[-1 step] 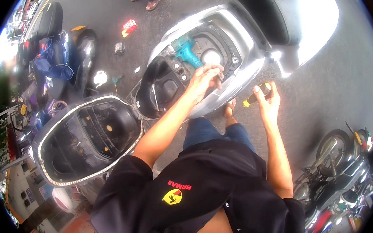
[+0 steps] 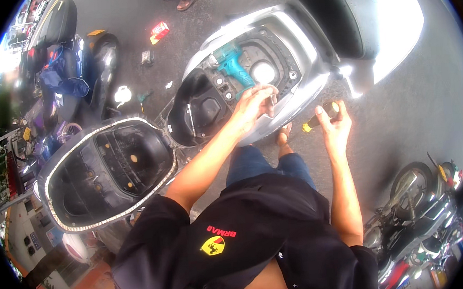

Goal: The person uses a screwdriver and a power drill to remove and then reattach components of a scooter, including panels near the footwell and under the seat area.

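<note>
My left hand is over the near edge of an open scooter body, its fingers pinched on a small dark piece that I cannot make out. Just beyond those fingers a teal cordless drill lies across the scooter's inner frame. My right hand, out to the right over the pavement, grips a screwdriver by its yellow-and-dark handle; no shaft shows. In the black storage bucket rests a thin metal rod tool.
The upturned scooter seat sits at left. A black seat and white panel of another vehicle stand at far right. Parked motorbikes fill the lower right. A red box lies on the ground, and a person's shoe shows beyond.
My left hand has shifted very slightly toward me, baring more of the drill's handle. The far person's foot has moved a little. My right hand stays nearly still.
</note>
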Available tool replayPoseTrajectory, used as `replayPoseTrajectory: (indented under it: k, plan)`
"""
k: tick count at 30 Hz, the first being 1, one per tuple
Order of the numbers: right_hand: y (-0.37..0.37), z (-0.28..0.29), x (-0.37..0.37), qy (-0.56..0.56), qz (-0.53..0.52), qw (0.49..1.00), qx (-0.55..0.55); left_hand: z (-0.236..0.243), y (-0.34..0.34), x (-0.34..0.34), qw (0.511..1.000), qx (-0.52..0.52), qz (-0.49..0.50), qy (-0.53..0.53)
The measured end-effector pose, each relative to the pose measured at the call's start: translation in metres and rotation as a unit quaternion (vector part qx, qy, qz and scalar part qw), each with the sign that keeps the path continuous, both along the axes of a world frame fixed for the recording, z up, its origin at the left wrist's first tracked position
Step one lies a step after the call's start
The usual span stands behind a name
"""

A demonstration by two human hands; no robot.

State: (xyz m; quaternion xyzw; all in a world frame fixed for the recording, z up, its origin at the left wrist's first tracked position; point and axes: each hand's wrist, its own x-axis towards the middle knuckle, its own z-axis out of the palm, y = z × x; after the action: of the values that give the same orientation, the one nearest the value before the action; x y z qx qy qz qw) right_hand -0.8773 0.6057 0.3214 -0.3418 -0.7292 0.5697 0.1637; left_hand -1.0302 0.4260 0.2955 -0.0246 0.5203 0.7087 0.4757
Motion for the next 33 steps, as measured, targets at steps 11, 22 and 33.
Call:
replayPoseTrajectory:
  k: [11, 22, 33]
  plan:
    - [0.001, 0.018, -0.044, 0.023, 0.017, 0.93, 0.367, -0.08, -0.016, 0.086, 0.974, -0.018, 0.05, -0.22]
    - [-0.004, 0.006, -0.067, -0.038, 0.074, 0.939, 0.333, -0.085, -0.024, 0.079, 0.918, -0.239, -0.083, 0.307]
    - [0.006, 0.017, -0.113, -0.091, 0.202, 0.927, 0.304, -0.101, -0.041, 0.076, 0.882, -0.352, -0.167, 0.265]
